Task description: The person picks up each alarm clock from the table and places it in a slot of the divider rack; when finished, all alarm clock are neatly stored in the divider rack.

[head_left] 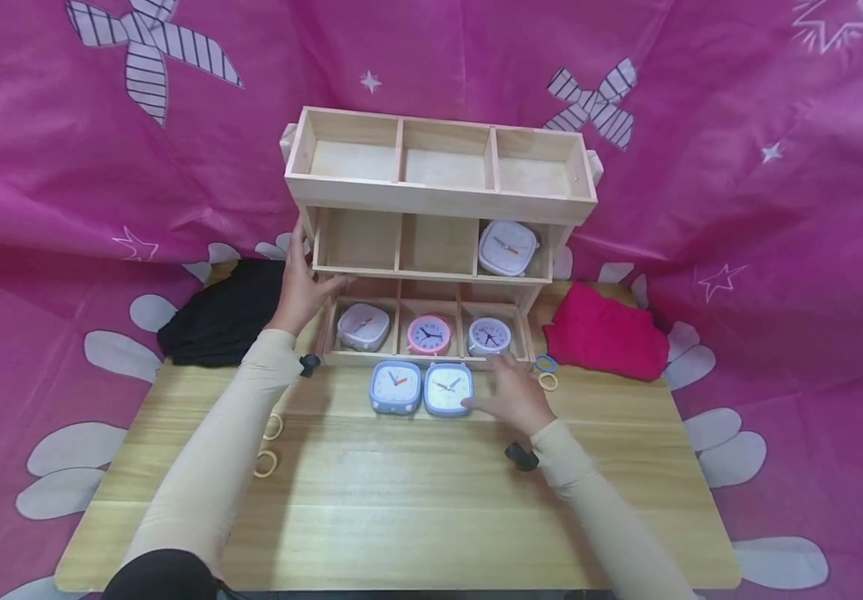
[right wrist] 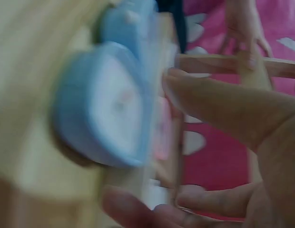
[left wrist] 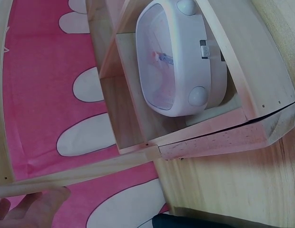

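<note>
A three-tier wooden shelf [head_left: 439,200] stands at the back of the table. My left hand [head_left: 302,287] holds its left side, thumb on the middle tier's front edge; a fingertip [left wrist: 38,206] touches a rail. The bottom tier holds a white clock [head_left: 362,326] [left wrist: 178,57], a pink clock [head_left: 428,334] and a pale round clock [head_left: 488,335]. Another white clock [head_left: 507,247] sits in the middle tier's right compartment. Two blue clocks [head_left: 396,387] [head_left: 447,389] stand in front. My right hand [head_left: 512,398] hovers beside the right one [right wrist: 104,107], its fingers [right wrist: 219,102] spread and loose.
A black cloth [head_left: 225,312] lies left of the shelf and a red cloth [head_left: 604,329] right of it. Rubber bands lie near the red cloth [head_left: 548,382] and under my left forearm [head_left: 266,463]. The wooden table [head_left: 401,517] is backed by pink fabric.
</note>
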Demonstrator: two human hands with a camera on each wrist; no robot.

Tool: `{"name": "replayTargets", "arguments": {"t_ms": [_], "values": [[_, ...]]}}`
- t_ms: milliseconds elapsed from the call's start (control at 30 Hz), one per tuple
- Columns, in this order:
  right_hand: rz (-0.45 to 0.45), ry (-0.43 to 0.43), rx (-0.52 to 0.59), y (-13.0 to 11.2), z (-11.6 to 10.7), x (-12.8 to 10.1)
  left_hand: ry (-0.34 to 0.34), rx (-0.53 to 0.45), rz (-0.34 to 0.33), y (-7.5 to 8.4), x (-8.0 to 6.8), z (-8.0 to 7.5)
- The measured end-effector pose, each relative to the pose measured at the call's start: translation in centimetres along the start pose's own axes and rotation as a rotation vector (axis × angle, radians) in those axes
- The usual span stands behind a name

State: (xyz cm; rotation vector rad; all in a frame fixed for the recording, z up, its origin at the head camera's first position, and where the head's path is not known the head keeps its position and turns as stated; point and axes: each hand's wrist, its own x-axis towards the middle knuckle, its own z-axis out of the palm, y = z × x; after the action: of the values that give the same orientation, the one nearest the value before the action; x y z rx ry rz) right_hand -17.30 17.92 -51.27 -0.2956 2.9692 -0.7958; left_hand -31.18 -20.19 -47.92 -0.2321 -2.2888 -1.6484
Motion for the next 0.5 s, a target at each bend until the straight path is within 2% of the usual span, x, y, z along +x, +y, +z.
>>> {"name": "replayTargets", "arguments": {"t_ms": [100,267,500], "values": [[0.034,-0.093,-0.005,0.5,1.9,-0.8,-0.001,-0.004,-0.007,0.7,-0.2,0.0],[0.068,-0.096,0.047,1.2,4.4,-1.1,0.005,0.004,-0.013,2.0,-0.6,0.1],[0.062,-0.058,0.13,2.3,6.5,0.0,0.011,0.026,0.008,-0.1,0.0,-0.1]]}}
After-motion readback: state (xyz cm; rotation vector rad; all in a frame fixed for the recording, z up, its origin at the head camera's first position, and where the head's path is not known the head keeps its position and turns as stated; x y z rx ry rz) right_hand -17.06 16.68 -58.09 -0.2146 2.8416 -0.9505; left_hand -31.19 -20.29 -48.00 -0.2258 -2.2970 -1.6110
